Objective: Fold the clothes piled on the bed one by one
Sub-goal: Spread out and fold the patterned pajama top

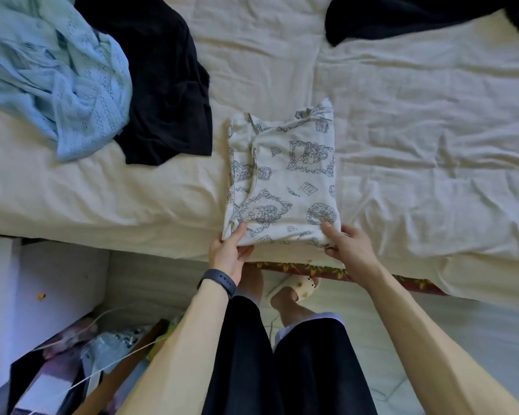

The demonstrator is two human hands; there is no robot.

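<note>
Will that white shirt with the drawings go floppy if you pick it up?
Probably floppy: the white shirt is soft, creased cloth, so lifted by the near edge the left hand and right hand grip, its folds would likely sag open. It looks thin, so probably light.

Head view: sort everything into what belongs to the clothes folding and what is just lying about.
Job: printed white garment, folded, gripped at its near edge by left hand and right hand; light blue knit; black garment beside it; dark garment at top right; bed sheet.
Lying about: white box; bags on the floor.
</note>
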